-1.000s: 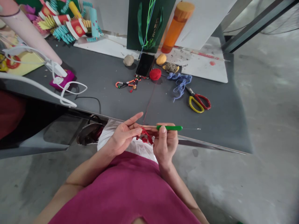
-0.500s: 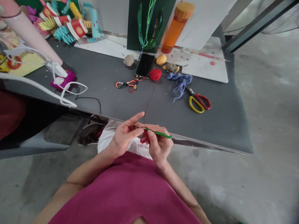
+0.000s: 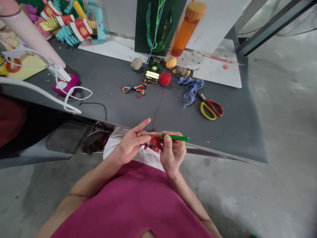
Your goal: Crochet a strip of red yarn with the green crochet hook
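My left hand [image 3: 130, 143] pinches a small red crocheted piece [image 3: 154, 143] at the fingertips, with the index finger and thumb spread above it. My right hand [image 3: 172, 153] grips a crochet hook with a green handle [image 3: 174, 137] close to that piece, and a thin metal end sticks out to the right of the handle. A fine red yarn [image 3: 158, 107] runs up from my hands across the grey table [image 3: 119, 109] to a red yarn ball [image 3: 164, 79]. Part of the crocheted piece is hidden behind my fingers.
Yellow-and-red scissors [image 3: 210, 107], blue yarn [image 3: 192, 89], a beaded string [image 3: 136, 88] and a lit phone [image 3: 154, 68] lie on the table. An orange bottle [image 3: 188, 29] stands behind them. White cables [image 3: 37, 86] cross the left side, and my lap lies below the table edge.
The hook has swung from a slanted position to nearly level, and the red piece now shows between my hands. The phone screen has lit up.
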The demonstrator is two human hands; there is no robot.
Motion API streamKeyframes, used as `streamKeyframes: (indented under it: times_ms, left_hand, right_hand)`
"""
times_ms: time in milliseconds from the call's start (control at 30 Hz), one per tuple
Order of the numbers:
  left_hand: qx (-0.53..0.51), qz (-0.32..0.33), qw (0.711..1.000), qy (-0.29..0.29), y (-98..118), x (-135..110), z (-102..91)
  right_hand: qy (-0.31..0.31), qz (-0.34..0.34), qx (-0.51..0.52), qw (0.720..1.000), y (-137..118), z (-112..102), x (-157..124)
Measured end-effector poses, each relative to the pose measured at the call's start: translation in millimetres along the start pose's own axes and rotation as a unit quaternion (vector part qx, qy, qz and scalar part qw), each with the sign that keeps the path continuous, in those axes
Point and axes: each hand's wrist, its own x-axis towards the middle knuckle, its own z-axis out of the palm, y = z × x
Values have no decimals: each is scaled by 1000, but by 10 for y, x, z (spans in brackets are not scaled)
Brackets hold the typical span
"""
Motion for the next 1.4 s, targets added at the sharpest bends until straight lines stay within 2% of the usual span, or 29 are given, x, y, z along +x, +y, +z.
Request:
streamKeyframes:
  times_ms: [167, 467, 567, 700, 800, 1000, 1167, 1400]
  left_hand:
    - [11, -14, 1000, -13, 14, 2, -26]
    - [-5, -96, 992, -77, 41, 39, -38]
    - [-9, -82, 993, -88, 22, 41, -19]
    - [23, -26, 998, -61, -15, 21, -23]
    - [43, -23, 998, -41, -22, 18, -42]
    - [34, -22, 998, -48, -36, 51, -35]
    - [81, 3, 997, -22, -83, 31, 10]
    - [107, 30, 994, -9, -68, 28, -50]
  right_hand:
    - [-7, 69, 37, 997, 18, -59, 20]
    - [-34, 179, 113, 977, -25, -37, 90]
    - [-35, 207, 138, 968, -26, -16, 93]
    - [-27, 204, 142, 968, -26, -21, 89]
    - [-15, 203, 142, 969, -32, -36, 96]
    - [-34, 222, 175, 959, 8, -38, 109]
    - [-58, 174, 159, 970, 73, 8, 91]
    - [-35, 176, 154, 972, 93, 1, 91]
